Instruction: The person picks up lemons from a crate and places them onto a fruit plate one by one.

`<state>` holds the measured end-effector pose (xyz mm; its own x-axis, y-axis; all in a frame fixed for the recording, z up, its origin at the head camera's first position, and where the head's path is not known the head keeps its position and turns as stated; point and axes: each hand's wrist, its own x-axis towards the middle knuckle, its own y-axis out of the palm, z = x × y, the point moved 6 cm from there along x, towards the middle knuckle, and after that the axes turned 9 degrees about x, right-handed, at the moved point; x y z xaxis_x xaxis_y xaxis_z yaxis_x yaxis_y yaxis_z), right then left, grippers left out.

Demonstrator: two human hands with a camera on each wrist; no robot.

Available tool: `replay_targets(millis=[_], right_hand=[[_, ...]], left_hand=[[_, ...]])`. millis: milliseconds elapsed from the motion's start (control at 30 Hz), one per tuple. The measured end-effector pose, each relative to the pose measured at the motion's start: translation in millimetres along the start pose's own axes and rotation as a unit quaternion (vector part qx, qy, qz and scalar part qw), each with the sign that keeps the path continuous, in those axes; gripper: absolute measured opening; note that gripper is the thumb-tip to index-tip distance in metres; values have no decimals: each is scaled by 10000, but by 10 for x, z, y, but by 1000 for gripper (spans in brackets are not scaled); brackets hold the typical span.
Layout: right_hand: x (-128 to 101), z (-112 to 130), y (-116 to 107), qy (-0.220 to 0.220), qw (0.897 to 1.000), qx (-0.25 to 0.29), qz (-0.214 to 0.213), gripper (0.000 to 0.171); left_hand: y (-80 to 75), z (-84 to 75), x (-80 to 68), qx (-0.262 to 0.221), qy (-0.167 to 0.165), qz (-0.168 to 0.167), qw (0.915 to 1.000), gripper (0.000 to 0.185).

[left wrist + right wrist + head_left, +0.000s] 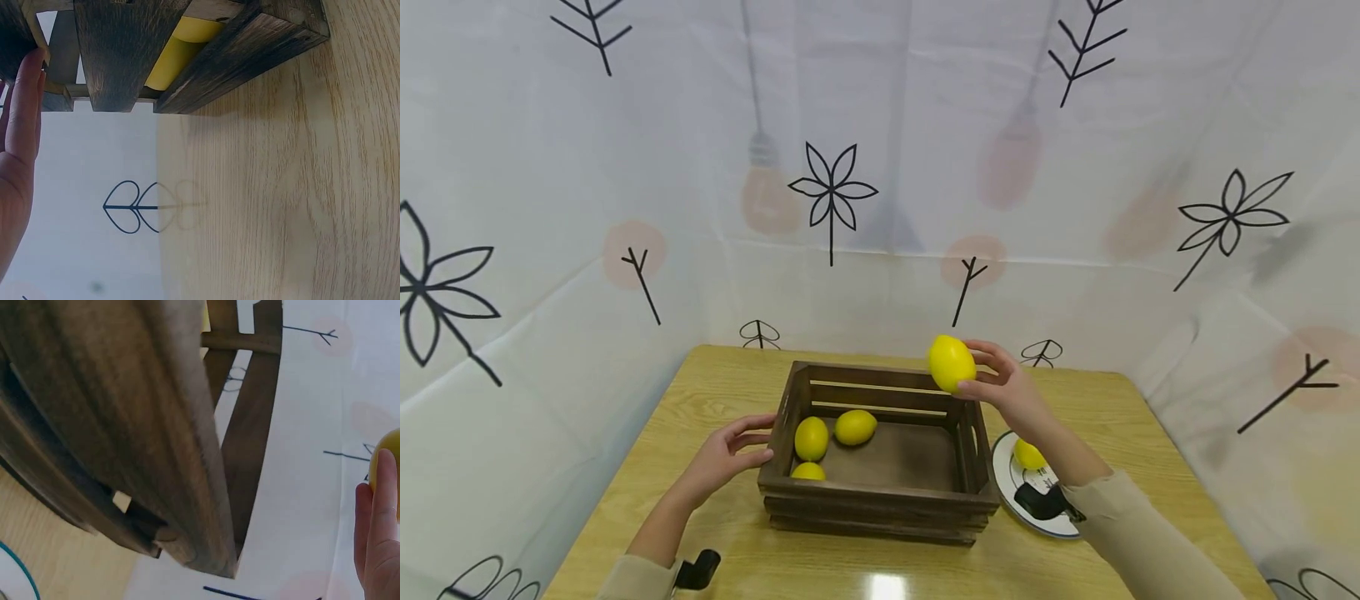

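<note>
Head view shows the right hand (1007, 387) pinching a lemon (951, 362) in curled fingertips above the crate (880, 492)'s far right corner, while the left hand (730, 454), fingers straight, presses its left wall, seemingly steadying it.

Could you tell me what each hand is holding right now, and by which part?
The right hand holds a lemon by its side. The left hand holds nothing; its fingers touch the crate.
</note>
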<state>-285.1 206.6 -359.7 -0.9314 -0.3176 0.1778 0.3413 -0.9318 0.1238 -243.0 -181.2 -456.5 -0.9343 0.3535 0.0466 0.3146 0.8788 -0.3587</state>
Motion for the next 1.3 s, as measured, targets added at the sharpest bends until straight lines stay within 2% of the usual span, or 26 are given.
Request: replay_targets(millis=[433,700,1300], right_hand=[[-185,43,-229,-132,9988,-407,-256,52],[-302,79,-346,-228,9987,-250,-374,51],[-539,57,-623,-189,9961,-351,-790,52]], left_hand=[[-1,-13,-12,-10,-67,-35,10000,53],[-3,-14,-8,1,-68,-33,10000,53],[7,3,-6,23,23,-51,10000,53]])
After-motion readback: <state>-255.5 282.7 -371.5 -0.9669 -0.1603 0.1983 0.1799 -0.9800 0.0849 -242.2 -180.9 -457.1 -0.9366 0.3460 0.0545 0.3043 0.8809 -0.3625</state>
